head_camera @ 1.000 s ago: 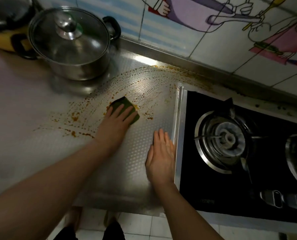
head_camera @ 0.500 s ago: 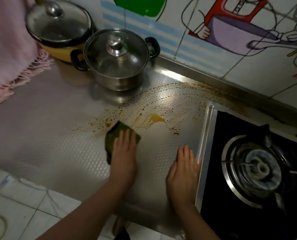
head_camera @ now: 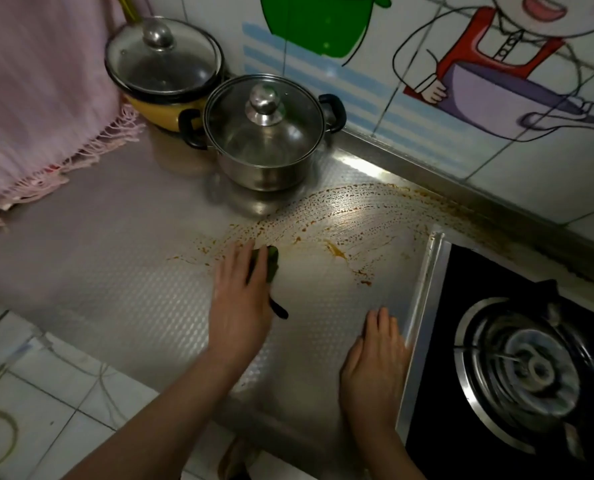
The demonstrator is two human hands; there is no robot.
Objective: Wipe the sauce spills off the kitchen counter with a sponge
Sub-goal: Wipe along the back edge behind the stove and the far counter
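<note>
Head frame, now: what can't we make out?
Head view:
- sponge: mostly covered by the left hand, motion-blurred.
- yellow pot: contents dark behind its lid; part hidden by the steel pot.
- stove: cut off by right and bottom edges.
- counter at far left: under the pink cloth.

Your worktop (head_camera: 98, 271): sheet metal, embossed with small dimples, satin sheen, smeared with wet orange sauce (head_camera: 337, 252).
Sponge (head_camera: 273, 263): green, matt.
Front pot (head_camera: 264, 171): polished steel, mirror-bright; glass lid (head_camera: 288, 133) with metal knob; glossy black handles.
Rear pot (head_camera: 157, 116): glossy yellow body, glass lid.
Hob (head_camera: 461, 341): glossy black glass, metal rim.
Cloth (head_camera: 39, 98): pink, woven, fringed.
Wall tiles (head_camera: 496, 161): glazed, shiny.
</note>
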